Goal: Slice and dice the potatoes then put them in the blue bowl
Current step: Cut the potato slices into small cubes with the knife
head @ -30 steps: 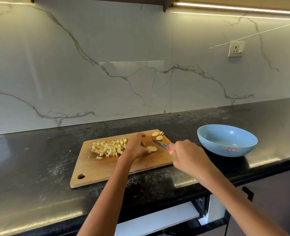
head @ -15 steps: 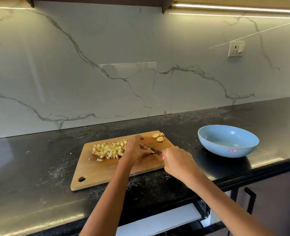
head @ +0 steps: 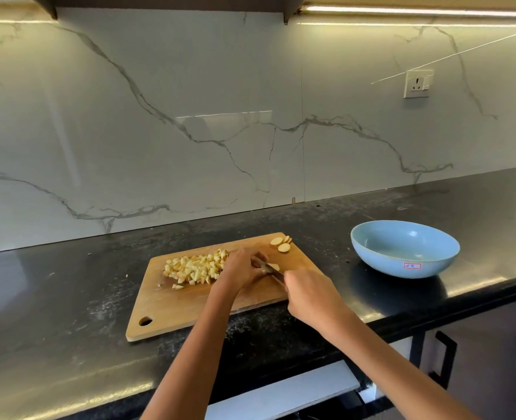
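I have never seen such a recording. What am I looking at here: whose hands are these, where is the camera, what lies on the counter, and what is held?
There is no machine: a person works with bare hands, and one camera worn on the head looks forward and down. On the black counter lies a wooden cutting board with a pile of diced potato and a few round slices at its far corner. To the right stands a blue bowl, with no potato in it yet. The right hand grips a knife. The left hand holds a potato piece steady under the blade.
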Available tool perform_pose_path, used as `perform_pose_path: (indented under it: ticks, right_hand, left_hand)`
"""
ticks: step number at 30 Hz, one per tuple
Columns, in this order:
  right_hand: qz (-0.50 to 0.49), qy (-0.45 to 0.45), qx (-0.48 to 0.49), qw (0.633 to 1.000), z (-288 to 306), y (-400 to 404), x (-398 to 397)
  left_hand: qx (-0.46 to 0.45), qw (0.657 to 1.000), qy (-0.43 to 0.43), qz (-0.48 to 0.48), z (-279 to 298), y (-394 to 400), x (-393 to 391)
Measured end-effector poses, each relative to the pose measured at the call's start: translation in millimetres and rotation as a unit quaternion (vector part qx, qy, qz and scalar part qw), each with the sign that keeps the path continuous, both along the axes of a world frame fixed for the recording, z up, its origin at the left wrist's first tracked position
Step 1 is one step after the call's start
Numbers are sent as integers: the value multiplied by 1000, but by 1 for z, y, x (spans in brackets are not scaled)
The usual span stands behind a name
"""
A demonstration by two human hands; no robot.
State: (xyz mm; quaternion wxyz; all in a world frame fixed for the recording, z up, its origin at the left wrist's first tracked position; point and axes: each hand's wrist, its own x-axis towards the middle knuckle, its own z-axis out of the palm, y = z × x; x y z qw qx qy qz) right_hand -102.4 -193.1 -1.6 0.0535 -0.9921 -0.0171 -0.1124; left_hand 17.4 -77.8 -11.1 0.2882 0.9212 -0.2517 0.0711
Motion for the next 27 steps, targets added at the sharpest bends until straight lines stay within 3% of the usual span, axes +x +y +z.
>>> perform_pose_path:
  ticks: [9, 16, 27]
  right_hand:
    - [9, 22, -34, 999, 18, -25, -28]
    - [2, -45, -2, 999, 20, -15, -18]
    - [-5, -21, 2, 1000, 0, -3, 8]
  left_hand:
    - [47, 999, -6, -27, 1, 0, 5]
    - [-72, 997, 28, 18, 0, 6, 2]
    - [-69, 996, 14, 55, 0, 2, 2]
